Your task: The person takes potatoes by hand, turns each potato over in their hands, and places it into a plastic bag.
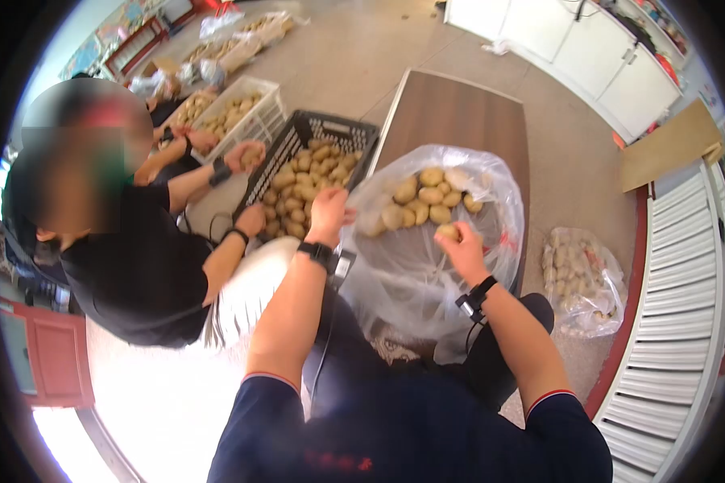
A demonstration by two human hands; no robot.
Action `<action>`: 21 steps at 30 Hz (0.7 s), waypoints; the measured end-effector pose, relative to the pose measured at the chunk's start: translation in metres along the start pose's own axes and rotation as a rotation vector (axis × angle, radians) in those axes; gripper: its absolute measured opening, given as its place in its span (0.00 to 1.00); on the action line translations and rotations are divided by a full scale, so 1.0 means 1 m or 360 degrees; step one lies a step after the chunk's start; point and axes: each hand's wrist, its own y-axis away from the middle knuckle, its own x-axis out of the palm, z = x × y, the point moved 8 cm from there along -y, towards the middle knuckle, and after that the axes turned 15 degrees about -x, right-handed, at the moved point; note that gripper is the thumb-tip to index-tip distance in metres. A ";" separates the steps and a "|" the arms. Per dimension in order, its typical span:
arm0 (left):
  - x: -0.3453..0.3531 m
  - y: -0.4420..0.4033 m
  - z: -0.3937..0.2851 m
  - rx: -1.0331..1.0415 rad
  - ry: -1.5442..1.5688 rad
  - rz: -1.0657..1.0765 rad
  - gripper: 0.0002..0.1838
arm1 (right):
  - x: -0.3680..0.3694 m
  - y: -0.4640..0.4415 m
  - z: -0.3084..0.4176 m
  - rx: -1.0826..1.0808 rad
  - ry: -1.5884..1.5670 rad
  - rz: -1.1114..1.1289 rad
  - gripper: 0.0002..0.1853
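Observation:
My right hand (464, 253) holds a potato (448, 233) over the near right part of a large clear plastic bag (427, 298). Several potatoes (431, 196) lie inside the bag, mostly toward its far side. At the bag's left rim, my left hand (330, 214) has its fingers curled and appears to grip the plastic; the fingertips are partly hidden. Just beyond that hand stands a black crate (345, 127) filled with potatoes (306, 181). The bag rests partly on a brown wooden surface (451, 105).
On my left sits a person in a black shirt (137, 258), one hand (248, 155) holding a potato beside the crate. A white crate (270, 101) of potatoes stands behind. To my right are a filled potato bag (580, 282) on the floor and a white radiator (669, 306).

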 end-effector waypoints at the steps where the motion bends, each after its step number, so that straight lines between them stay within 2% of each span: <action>1: 0.005 0.011 -0.003 -0.0007 0.0018 0.0033 0.19 | 0.002 -0.002 0.007 0.0014 -0.0021 0.0060 0.18; 3: 0.013 0.019 -0.004 -0.0043 -0.0045 0.0089 0.19 | 0.015 0.006 0.015 0.0851 -0.1042 0.0116 0.17; 6: 0.028 0.034 -0.001 -0.0102 -0.0084 0.0189 0.19 | 0.029 0.003 0.045 0.0920 -0.1782 0.0227 0.19; 9: 0.051 0.042 0.003 -0.0135 -0.0204 0.0401 0.19 | 0.034 -0.007 0.073 0.0747 -0.1868 0.0313 0.20; 11: 0.064 0.051 0.006 -0.0157 -0.0272 0.0532 0.19 | 0.043 -0.009 0.074 0.0706 -0.1764 0.0326 0.23; 13: 0.074 0.055 0.011 -0.0191 -0.0337 0.0655 0.20 | 0.045 -0.017 0.081 0.0431 -0.1376 0.0290 0.26; 15: 0.083 0.060 0.018 -0.0240 -0.0365 0.0779 0.20 | 0.051 -0.018 0.088 0.0393 -0.1308 0.0335 0.29; 17: 0.086 0.064 0.018 -0.0254 -0.0309 0.0817 0.19 | 0.045 -0.027 0.102 -0.0070 -0.0860 0.0149 0.29; 19: 0.089 0.069 0.016 -0.0262 -0.0247 0.0851 0.17 | 0.042 -0.026 0.107 -0.0053 -0.0807 0.0117 0.30; 21: 0.093 0.072 0.017 -0.0322 -0.0185 0.0921 0.18 | 0.037 -0.026 0.111 -0.0098 -0.0460 0.0200 0.30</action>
